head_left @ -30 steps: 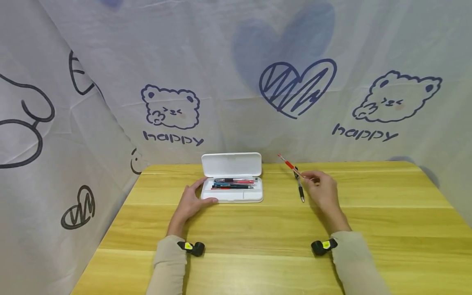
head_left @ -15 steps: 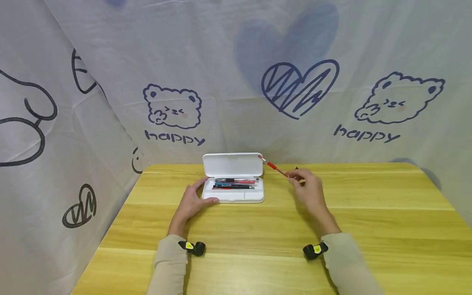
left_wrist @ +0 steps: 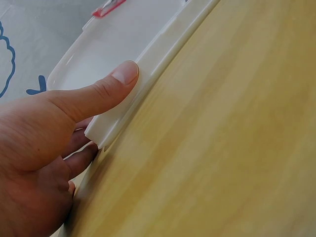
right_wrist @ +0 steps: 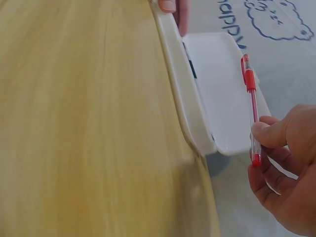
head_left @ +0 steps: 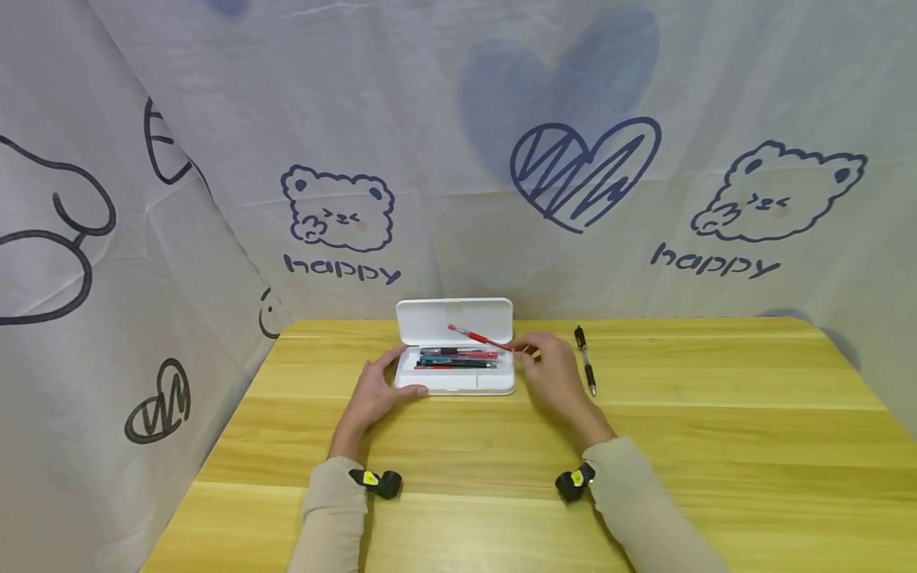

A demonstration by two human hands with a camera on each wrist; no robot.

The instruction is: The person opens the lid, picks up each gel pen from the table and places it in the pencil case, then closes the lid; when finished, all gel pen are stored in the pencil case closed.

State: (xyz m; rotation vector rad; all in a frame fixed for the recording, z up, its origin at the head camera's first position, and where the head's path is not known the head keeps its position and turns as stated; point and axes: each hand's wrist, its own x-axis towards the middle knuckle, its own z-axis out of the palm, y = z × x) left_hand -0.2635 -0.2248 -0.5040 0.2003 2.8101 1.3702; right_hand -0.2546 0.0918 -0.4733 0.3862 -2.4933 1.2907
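A white pencil case lies with its lid raised at the back of the table. Several pens in black, blue and red fill its rear compartment. My left hand grips the left end of the case; in the left wrist view the thumb presses its front rim while the other fingers go round the side. My right hand pinches a red gel pen near its rear end, between thumb and fingers. That pen slants over the case, cap end pointing left, in front of the lid.
A black click pen lies on the wooden table, right of my right hand. A printed white cloth hangs behind the table and along the left side. Each sleeve has a small black camera strapped at the wrist.
My right hand has carried the red gel pen leftward, from above the black click pen to over the pencil case. The left hand keeps its hold on the case.
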